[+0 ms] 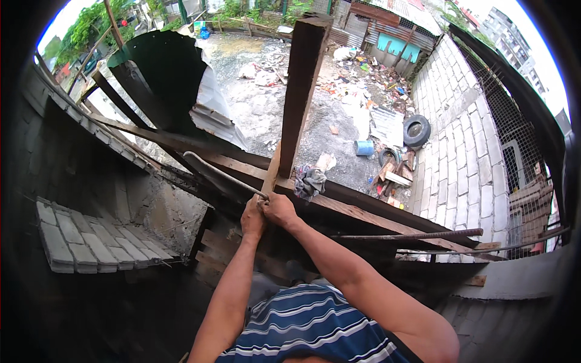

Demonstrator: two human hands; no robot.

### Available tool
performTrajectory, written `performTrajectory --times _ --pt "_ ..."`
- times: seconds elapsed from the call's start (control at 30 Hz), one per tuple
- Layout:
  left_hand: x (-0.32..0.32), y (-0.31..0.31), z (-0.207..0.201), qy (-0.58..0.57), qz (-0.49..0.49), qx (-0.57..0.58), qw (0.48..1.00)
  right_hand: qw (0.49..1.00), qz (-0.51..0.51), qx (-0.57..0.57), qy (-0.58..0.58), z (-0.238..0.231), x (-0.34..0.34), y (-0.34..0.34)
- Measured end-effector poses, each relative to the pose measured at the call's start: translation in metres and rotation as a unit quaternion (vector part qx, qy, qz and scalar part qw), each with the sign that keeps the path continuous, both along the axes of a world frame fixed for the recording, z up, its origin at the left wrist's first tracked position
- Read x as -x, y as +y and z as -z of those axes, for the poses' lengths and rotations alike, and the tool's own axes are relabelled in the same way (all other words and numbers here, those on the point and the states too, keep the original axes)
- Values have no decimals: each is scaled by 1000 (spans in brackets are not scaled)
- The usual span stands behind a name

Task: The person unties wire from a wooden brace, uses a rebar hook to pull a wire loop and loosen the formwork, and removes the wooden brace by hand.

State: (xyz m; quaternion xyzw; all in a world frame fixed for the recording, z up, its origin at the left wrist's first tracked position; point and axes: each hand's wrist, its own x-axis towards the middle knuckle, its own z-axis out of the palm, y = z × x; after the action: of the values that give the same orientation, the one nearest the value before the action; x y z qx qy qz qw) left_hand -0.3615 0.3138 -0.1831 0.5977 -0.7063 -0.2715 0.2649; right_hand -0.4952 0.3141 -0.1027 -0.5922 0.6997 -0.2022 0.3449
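My left hand [253,219] and my right hand [280,211] are closed together at the middle of the view, touching each other. Between their fingers runs the end of a bent, light-coloured rod [227,175], which curves away to the left. Just beyond my knuckles a narrow wooden strip [272,170] leans against a thick upright wooden post [302,85]. A crumpled grey cloth [310,183] lies on the beam to the right of the post. My fingers partly hide the rod's end, and any small thing pinched there cannot be made out.
A long wooden beam [369,219] crosses in front of me. Rusty rebar [411,235] sticks out at right. Grey block walls [460,133] stand right and lower left [91,242]. Beyond lie a bent metal sheet [160,78], a tyre [416,130], a blue bucket [364,147] and scattered rubbish.
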Motion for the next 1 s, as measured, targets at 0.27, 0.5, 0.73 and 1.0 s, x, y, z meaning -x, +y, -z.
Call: performTrajectory --times 0.27,0.5,0.73,1.0 --pt "7 2 -15 63 -34 51 996 999 32 -9 -13 7 -1 -4" --pt "9 2 -27 15 -32 10 999 998 4 28 -58 22 4 -18" --pt "4 -4 -7 -22 -8 36 999 997 -38 4 -70 27 10 -28" --pt "7 -3 -16 -58 -3 -7 998 995 -74 1 -60 47 13 -30"
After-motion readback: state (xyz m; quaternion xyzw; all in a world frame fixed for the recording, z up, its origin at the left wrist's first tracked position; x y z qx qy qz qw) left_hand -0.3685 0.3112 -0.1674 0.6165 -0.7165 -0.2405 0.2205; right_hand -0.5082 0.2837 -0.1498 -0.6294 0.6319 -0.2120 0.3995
